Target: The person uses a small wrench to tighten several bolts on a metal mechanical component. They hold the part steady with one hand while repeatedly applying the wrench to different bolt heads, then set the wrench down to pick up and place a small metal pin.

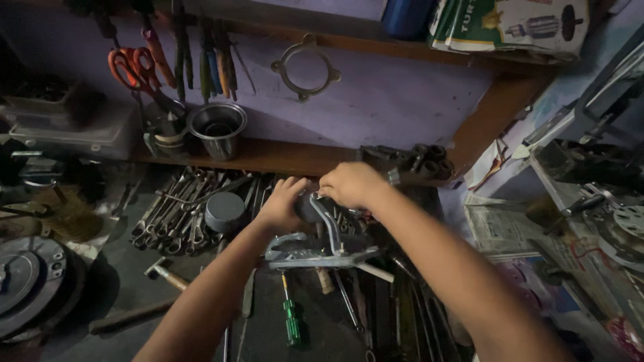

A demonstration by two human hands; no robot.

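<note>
Both hands (322,194) grip grey metal bracket (322,245) between them.

Your two arms come in bare from six o'clock: no sleeves, no gloves, no watch or bracelet on either wrist. Your left hand (282,201) shows no rings. Your right hand (352,184), toward one o'clock of it, is likewise unadorned; dim light hides your fingernails.

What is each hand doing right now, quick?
Left hand: closed on the dark part atop the grey metal tool.
Right hand: gripping that same part from above.
</note>
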